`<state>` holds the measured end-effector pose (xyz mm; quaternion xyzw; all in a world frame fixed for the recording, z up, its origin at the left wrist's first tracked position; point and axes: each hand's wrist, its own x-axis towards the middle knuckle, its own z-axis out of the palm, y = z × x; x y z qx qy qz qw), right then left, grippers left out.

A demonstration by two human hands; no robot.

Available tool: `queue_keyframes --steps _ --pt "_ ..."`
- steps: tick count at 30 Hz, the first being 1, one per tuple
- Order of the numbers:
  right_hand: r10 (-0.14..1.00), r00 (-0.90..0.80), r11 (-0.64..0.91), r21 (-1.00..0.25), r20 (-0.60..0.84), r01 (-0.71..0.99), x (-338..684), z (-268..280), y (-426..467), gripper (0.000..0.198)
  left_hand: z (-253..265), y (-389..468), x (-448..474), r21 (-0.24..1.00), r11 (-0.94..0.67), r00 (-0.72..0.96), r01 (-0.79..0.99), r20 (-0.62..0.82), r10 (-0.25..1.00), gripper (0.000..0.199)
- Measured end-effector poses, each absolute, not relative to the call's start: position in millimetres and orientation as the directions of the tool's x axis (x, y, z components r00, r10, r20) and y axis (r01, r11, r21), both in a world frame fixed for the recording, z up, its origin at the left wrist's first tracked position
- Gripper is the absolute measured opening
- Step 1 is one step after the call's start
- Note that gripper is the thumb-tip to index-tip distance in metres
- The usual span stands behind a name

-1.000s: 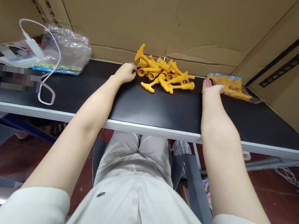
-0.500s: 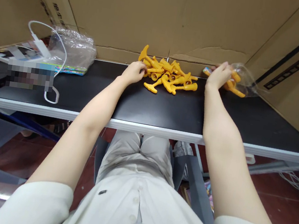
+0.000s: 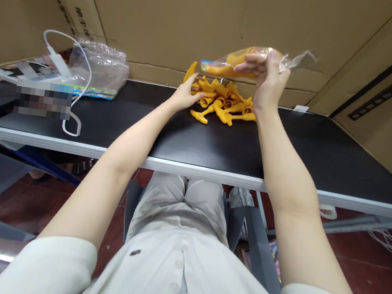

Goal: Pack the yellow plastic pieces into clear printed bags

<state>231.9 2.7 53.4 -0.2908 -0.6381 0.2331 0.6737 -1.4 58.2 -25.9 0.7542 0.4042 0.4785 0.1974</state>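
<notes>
My right hand (image 3: 273, 80) is raised above the table, closed around a clear plastic bag (image 3: 295, 60) with yellow plastic pieces inside. The bag lies tilted, its blue printed end pointing left, over a pile of yellow T-handled plastic pieces (image 3: 224, 103). At the left edge of that pile is my left hand (image 3: 184, 95), thumb and fingers apart. One T-shaped yellow piece (image 3: 190, 72) sticks up just behind its fingers. Whether the left fingertips touch the pieces I cannot tell.
Cardboard walls (image 3: 185, 14) close off the back and sides of the black table (image 3: 210, 149). On the left lie a stack of clear plastic bags (image 3: 99, 68), a white cable (image 3: 90, 71) and a pixelated object (image 3: 44, 99). A small white tab (image 3: 301, 108) sits at the back edge.
My right hand has lifted the bag of yellow pieces from the right side of the table and brought it left over the pile. My left hand's fingers have spread and moved slightly right.
</notes>
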Motion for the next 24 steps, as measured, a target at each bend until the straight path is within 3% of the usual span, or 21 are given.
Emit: queue_keyframes --steps 5,9,13,17,21,24 --pt "0.809 0.013 0.586 -0.808 0.588 0.059 225.7 52.8 -4.9 0.061 -15.5 49.3 9.0 0.844 -0.517 0.191 0.143 0.489 0.851 0.085" --pt "0.838 -0.01 0.545 -0.835 0.546 0.076 230.2 53.9 -4.8 0.059 -10.1 41.7 16.6 0.811 -0.58 0.216 0.079 0.554 0.804 0.071" --pt "0.857 -0.003 0.513 -0.851 0.516 0.112 236.7 53.1 -1.0 0.057 -6.7 39.6 20.4 0.659 -0.702 0.181 0.271 0.681 0.709 0.059" --pt "0.882 0.066 0.446 -0.871 0.467 0.207 236.9 48.2 1.2 0.061 -4.7 43.3 17.8 0.55 -0.656 0.151 0.517 0.696 0.702 0.064" --pt "0.894 0.09 0.412 -0.885 0.438 0.216 232.2 36.9 11.1 0.034 -9.3 51.5 14.2 0.486 -0.638 0.179 0.597 0.694 0.697 0.059" --pt "0.876 -0.017 0.473 -0.853 0.481 0.221 228.9 25.2 20.1 0.044 -13.9 52.8 12.8 0.412 -0.66 0.275 0.628 0.677 0.683 0.052"
